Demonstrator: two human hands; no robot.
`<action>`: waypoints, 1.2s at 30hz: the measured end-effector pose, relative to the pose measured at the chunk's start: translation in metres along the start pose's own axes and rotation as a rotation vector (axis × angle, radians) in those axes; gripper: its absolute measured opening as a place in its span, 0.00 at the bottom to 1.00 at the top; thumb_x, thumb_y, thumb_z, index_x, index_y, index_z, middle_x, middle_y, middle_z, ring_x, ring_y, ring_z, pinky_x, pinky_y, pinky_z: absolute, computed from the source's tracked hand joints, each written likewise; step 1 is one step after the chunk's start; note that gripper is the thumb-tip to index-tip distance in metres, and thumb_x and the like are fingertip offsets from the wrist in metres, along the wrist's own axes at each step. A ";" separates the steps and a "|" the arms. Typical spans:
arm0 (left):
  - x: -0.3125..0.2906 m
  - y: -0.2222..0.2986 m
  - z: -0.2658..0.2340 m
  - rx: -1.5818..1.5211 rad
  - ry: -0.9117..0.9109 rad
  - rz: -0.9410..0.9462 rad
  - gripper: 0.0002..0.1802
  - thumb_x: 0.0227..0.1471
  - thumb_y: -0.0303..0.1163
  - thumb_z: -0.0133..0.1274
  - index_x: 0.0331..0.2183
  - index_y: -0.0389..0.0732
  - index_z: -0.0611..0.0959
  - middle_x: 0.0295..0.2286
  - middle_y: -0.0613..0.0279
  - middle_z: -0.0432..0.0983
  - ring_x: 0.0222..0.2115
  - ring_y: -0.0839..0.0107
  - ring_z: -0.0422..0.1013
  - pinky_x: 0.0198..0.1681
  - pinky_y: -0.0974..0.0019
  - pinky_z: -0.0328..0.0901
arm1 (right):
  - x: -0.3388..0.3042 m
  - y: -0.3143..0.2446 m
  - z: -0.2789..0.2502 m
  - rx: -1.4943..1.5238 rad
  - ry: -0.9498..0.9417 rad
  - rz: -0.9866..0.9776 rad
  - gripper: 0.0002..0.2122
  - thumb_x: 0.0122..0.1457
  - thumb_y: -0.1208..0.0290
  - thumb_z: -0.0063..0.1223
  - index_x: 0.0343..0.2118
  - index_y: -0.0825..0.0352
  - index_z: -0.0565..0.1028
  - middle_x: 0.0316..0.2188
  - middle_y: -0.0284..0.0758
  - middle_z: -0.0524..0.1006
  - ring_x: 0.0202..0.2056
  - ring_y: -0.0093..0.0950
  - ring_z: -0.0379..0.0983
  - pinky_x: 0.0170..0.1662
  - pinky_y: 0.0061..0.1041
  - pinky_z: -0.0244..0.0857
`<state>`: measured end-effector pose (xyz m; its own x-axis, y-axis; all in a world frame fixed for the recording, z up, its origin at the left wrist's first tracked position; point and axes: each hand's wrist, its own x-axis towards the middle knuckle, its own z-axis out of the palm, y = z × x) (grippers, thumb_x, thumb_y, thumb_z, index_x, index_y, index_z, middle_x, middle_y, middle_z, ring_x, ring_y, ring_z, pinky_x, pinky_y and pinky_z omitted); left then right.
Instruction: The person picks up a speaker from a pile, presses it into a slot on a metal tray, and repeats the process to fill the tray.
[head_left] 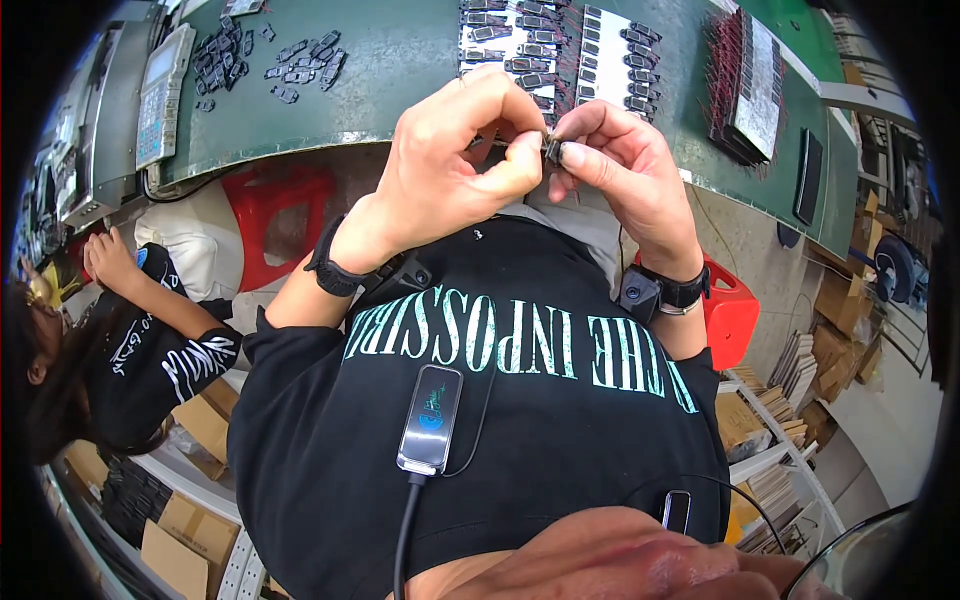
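Note:
In front of my chest, just off the table's near edge, my left hand (455, 155) and my right hand (630, 170) meet fingertip to fingertip. Between them is a small black component (552, 150), mostly covered by the fingers. My left thumb and forefinger pinch one side of it; the right thumb and forefinger grip the other. Beyond the hands, white trays carry rows of similar small black components with red wires (535, 50) and another row (641, 70).
On the green table (380, 80), loose black parts (305, 65) lie in piles near a grey keypad device (163, 95). A stack of trays with red wires (745, 85) and a black flat case (808, 175) are at right. A co-worker (130, 340) sits at left; red stools (280, 215) stand below.

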<state>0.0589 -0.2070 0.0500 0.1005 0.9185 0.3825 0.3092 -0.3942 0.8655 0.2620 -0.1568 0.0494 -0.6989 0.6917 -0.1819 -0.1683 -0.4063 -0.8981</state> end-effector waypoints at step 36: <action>0.047 -0.006 -0.018 -1.206 0.341 -0.455 0.33 0.69 0.50 0.26 0.51 0.31 0.73 0.46 0.46 0.77 0.45 0.64 0.74 0.52 0.63 0.66 | 0.006 -0.018 0.019 -0.117 0.080 -0.194 0.06 0.62 0.78 0.51 0.41 0.71 0.74 0.43 0.39 0.75 0.37 0.22 0.74 0.41 0.23 0.70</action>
<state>0.0445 -0.1617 0.0689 -0.0822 0.9909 -0.1070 -0.7908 0.0005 0.6120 0.2478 -0.1564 0.0720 -0.6033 0.7970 -0.0279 -0.2096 -0.1923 -0.9587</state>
